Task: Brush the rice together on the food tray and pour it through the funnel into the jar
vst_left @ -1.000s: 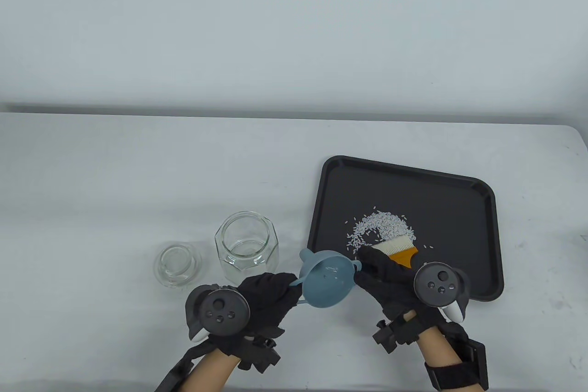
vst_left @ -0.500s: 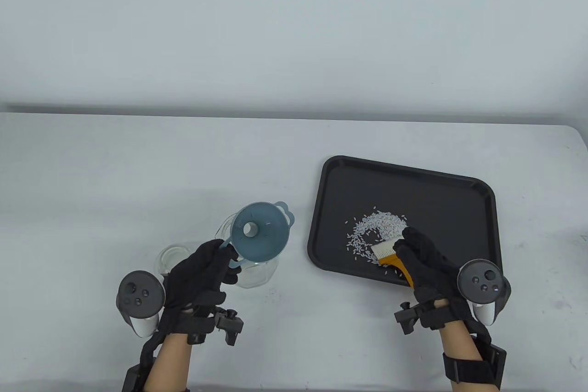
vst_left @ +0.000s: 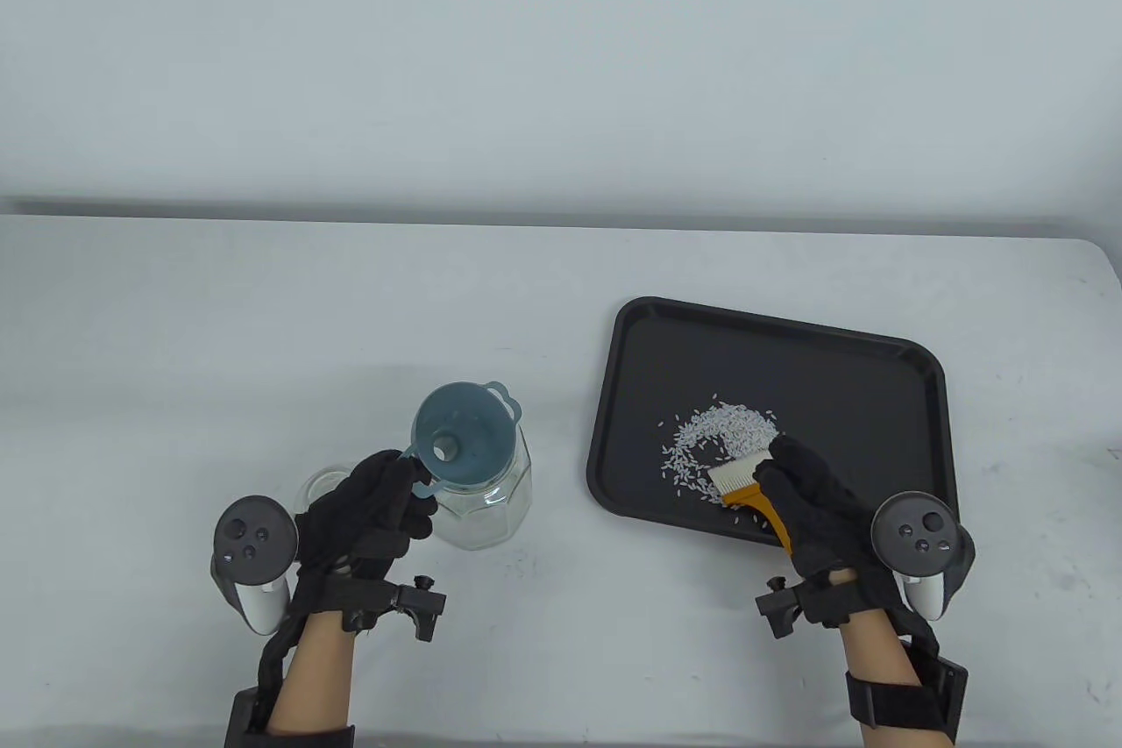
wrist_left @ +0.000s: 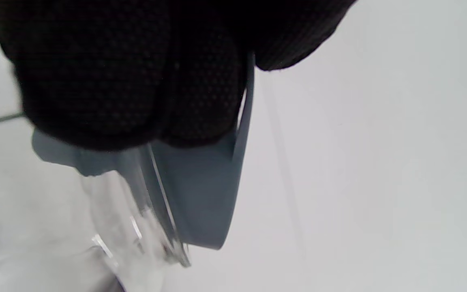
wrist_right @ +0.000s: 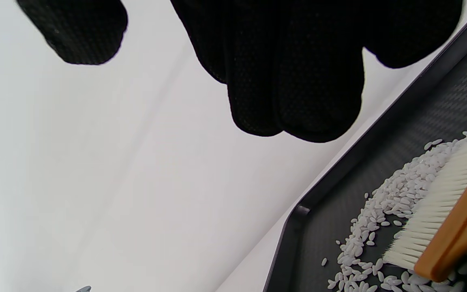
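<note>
The left hand (vst_left: pixel 372 511) pinches the blue funnel (vst_left: pixel 462 437) by its handle, fingers curled round it, and holds it tilted over the mouth of the glass jar (vst_left: pixel 482 502). In the left wrist view the funnel's rim (wrist_left: pixel 201 194) lies against the glass edge of the jar (wrist_left: pixel 136 227), though the blur there hides whether its spout sits properly inside. The jar stands upright on the white desk (vst_left: pixel 263 327), left of the tray. Just beside the jar, partly hidden behind the left hand, sits a small clear glass lid (vst_left: pixel 320 485).

The right hand (vst_left: pixel 811 502) rests over the near part of the black tray (vst_left: pixel 920 450), its fingers lying on a brush (vst_left: pixel 749 489) with an orange wooden handle and pale bristles. From the table view the fingers look curled over the handle; the right wrist view shows the fingers (wrist_right: pixel 298 81) hanging above the brush (wrist_right: pixel 448 219) without showing the hold itself, so I cannot tell how firm that grip is.

The rice (vst_left: pixel 723 432) lies in a loose heap near the middle of the tray, with stray grains scattered toward its left. The bristles touch the near edge of the heap. The tray (wrist_right: pixel 339 178) lies flat on the desk, well apart from the jar.
</note>
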